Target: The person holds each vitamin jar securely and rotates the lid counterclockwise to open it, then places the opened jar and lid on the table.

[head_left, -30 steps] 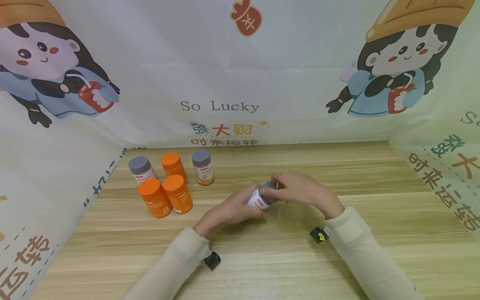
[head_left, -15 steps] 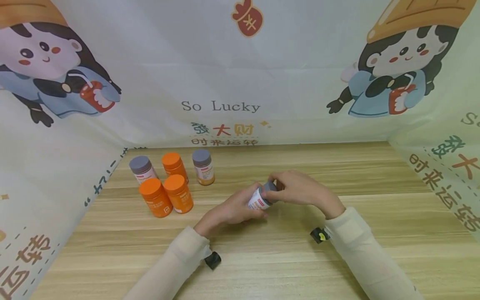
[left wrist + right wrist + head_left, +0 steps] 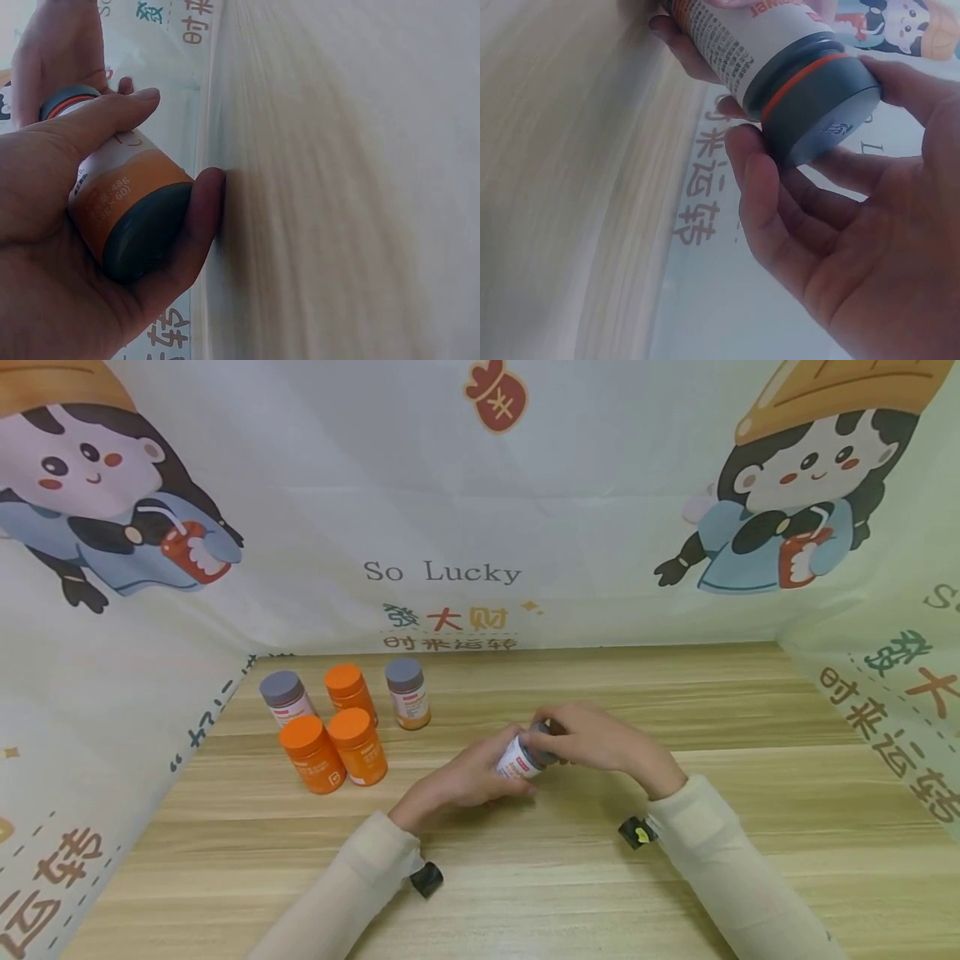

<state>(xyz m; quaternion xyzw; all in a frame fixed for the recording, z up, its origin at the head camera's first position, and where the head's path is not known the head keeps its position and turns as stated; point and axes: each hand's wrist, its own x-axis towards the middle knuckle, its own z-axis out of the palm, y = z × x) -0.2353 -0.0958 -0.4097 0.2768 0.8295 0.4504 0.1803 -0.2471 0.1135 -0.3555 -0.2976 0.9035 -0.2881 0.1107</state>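
A supplement bottle [image 3: 516, 762] with a white and orange label is held tilted above the table, its grey cap toward the right. My left hand [image 3: 480, 774] grips the bottle's body; in the left wrist view the thumb lies along the label and a finger curls by the dark base [image 3: 146, 232]. My right hand [image 3: 596, 737] pinches the grey cap [image 3: 821, 109] between thumb and fingers. An orange ring [image 3: 802, 82] shows at the cap's lower edge in the right wrist view. The fingers partly hide the cap in the head view.
Three orange bottles [image 3: 358, 747] and a grey-capped bottle [image 3: 285, 693] stand grouped at the left of the wooden table [image 3: 525, 893]. Another grey-capped bottle [image 3: 408, 695] stands just right of them. A printed cloth [image 3: 630, 568] walls the back and sides.
My right hand's fingers have turned slightly around the cap and cover more of it. The left hand and the bottle body stay almost where they were.
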